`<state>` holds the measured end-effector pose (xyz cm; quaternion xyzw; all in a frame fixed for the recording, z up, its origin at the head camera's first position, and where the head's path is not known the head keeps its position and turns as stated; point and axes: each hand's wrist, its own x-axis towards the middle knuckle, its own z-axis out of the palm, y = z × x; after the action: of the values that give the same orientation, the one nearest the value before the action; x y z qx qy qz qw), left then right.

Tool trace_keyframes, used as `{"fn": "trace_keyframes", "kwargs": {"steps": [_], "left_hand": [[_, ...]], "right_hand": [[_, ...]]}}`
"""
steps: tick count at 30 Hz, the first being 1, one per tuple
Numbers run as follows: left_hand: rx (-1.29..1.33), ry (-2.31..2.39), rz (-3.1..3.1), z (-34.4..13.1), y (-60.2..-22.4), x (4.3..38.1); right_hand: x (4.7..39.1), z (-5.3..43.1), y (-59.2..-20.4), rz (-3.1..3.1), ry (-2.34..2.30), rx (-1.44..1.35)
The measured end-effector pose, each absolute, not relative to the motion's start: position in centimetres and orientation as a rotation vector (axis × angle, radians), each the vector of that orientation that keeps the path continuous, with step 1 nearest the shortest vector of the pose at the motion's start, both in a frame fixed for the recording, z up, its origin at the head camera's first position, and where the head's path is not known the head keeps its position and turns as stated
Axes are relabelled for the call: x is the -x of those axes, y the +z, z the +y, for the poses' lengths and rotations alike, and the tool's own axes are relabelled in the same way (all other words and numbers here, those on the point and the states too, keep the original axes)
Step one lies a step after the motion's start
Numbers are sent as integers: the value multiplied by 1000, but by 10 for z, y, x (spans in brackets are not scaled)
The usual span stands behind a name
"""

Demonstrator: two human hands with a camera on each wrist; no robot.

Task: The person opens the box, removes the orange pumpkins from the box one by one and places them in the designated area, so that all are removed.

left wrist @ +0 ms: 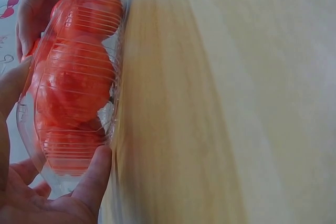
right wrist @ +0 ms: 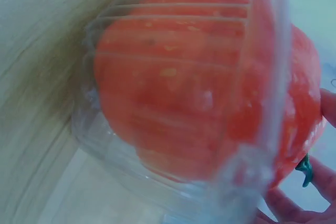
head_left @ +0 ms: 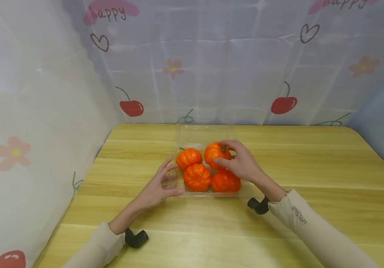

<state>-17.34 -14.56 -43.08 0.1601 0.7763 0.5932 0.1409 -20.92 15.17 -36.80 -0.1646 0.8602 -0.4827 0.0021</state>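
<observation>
In the head view, a clear plastic box (head_left: 223, 194) holds several small orange toy pumpkins. My right hand (head_left: 242, 162) grips the back-right pumpkin (head_left: 214, 154), thumb at its front and fingers behind, beside its green stem. Another pumpkin (head_left: 226, 181) lies just in front of it. My left hand (head_left: 155, 189) holds the box's front-left corner, with the thumb at the front and the fingers along the side. Nearest to it are the front-left pumpkin (head_left: 197, 178) and the back-left pumpkin (head_left: 189, 159). The right wrist view shows the ribbed box wall (right wrist: 210, 11) with orange behind it.
The box's transparent lid (head_left: 205, 134) stands folded back behind it. Underneath is a wooden table (head_left: 195, 234), with a printed curtain (head_left: 212, 74) along its back and left. Black wrist mounts (head_left: 136, 238) show below the sleeves.
</observation>
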Motion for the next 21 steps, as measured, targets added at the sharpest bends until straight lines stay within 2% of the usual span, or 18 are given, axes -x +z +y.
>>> {"fn": "trace_keyframes", "kwargs": {"steps": [21], "left_hand": [[-465, 1722, 2237, -146, -430, 173]], "right_hand": [[203, 164, -355, 2734, -1581, 480]]}}
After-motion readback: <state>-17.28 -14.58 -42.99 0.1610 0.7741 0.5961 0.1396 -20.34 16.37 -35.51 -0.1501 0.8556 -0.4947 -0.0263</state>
